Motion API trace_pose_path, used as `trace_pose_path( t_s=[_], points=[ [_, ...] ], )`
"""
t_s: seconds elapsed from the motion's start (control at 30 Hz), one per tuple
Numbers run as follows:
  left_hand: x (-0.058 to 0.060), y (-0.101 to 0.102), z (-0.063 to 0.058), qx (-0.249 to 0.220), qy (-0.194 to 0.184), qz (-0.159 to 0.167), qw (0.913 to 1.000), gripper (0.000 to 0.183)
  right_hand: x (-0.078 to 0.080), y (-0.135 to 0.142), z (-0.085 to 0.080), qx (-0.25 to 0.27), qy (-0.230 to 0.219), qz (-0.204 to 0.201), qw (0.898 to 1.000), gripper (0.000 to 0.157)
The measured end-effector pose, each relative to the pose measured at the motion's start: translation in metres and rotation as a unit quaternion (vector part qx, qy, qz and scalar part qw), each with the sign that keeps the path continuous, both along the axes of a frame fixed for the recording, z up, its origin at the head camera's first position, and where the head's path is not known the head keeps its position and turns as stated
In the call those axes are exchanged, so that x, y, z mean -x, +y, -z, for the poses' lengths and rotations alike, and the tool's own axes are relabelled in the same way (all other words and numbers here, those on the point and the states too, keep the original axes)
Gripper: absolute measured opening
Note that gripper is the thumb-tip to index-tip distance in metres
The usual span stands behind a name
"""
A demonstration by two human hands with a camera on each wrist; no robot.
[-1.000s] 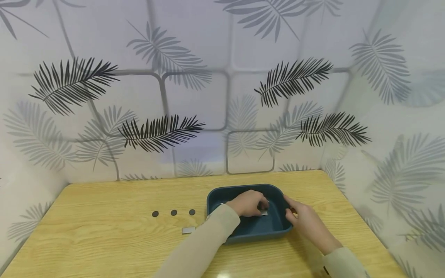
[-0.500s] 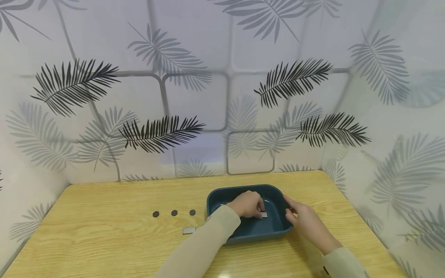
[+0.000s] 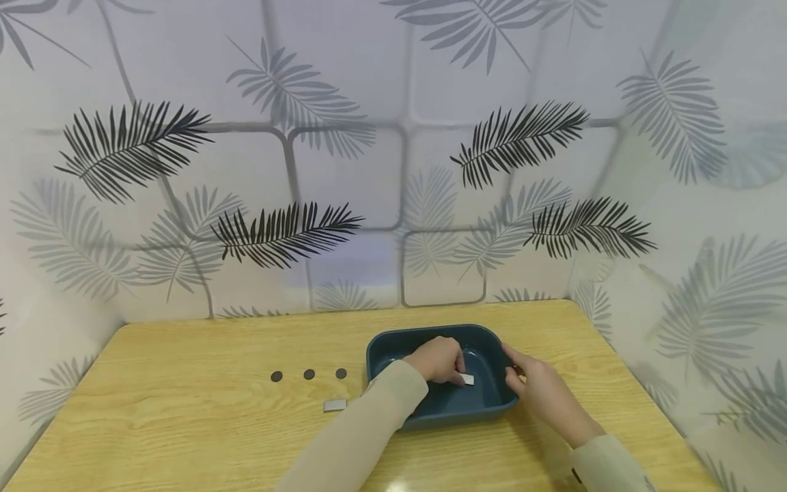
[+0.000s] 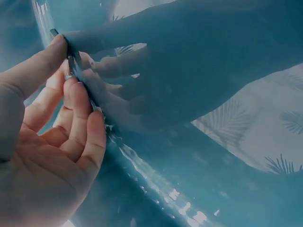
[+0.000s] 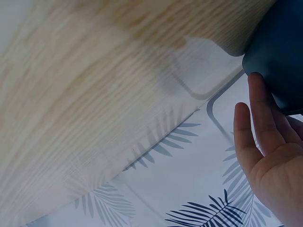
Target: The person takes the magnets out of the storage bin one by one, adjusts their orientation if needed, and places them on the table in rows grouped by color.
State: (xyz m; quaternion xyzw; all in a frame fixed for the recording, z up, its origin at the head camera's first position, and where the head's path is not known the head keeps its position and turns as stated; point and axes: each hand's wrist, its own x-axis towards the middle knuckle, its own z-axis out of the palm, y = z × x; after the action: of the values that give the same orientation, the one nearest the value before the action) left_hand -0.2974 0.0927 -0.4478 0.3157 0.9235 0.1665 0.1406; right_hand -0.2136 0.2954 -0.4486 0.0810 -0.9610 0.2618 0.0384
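Note:
A dark blue rectangular box [image 3: 455,414] with rounded corners stands on the table. My left hand [image 3: 438,360] reaches down inside it and pinches a small silver rectangular piece [image 3: 468,379] between thumb and fingertips. In the left wrist view the left hand [image 4: 61,113] holds this piece by its thin, dark edge, and the glossy floor mirrors the fingers. My right hand [image 3: 541,389] holds the right end of the box at its rim. Its outer fingers [image 5: 244,135] show fairly straight beside the box wall [image 5: 279,61] in the right wrist view.
Three small black discs [image 3: 309,374] lie in a row on the wooden table [image 3: 184,410], left of the box. A silver rectangular piece [image 3: 335,405] lies in front of them, close to the left sleeve [image 3: 369,430]. Leaf-patterned walls [image 3: 350,171] enclose the table's back and sides.
The left hand's fingers have closed in on the silver piece in the box, and the piece has turned slightly. The right hand and the box have stayed in place.

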Motion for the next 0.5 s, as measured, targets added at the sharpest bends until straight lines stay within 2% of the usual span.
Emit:
trace_pose_path(
  t_s=[0.13, 0.3, 0.5],
  points=[
    [0.0001, -0.0002, 0.0004, -0.006, 0.004, -0.007, 1.0000, 0.009, 0.0008, 0.0003, 0.0006, -0.001, 0.004, -0.001, 1.000, 0.052],
    [0.0016, 0.0011, 0.0031, -0.009, -0.001, 0.004, 1.0000, 0.007, 0.0006, 0.0000, 0.0004, -0.003, 0.001, -0.002, 1.000, 0.052],
    [0.0006, -0.0019, -0.0039, -0.012, 0.006, 0.015, 0.9998, 0.003, 0.0008, -0.0012, -0.0007, -0.005, 0.000, -0.001, 1.000, 0.051]
  ],
)
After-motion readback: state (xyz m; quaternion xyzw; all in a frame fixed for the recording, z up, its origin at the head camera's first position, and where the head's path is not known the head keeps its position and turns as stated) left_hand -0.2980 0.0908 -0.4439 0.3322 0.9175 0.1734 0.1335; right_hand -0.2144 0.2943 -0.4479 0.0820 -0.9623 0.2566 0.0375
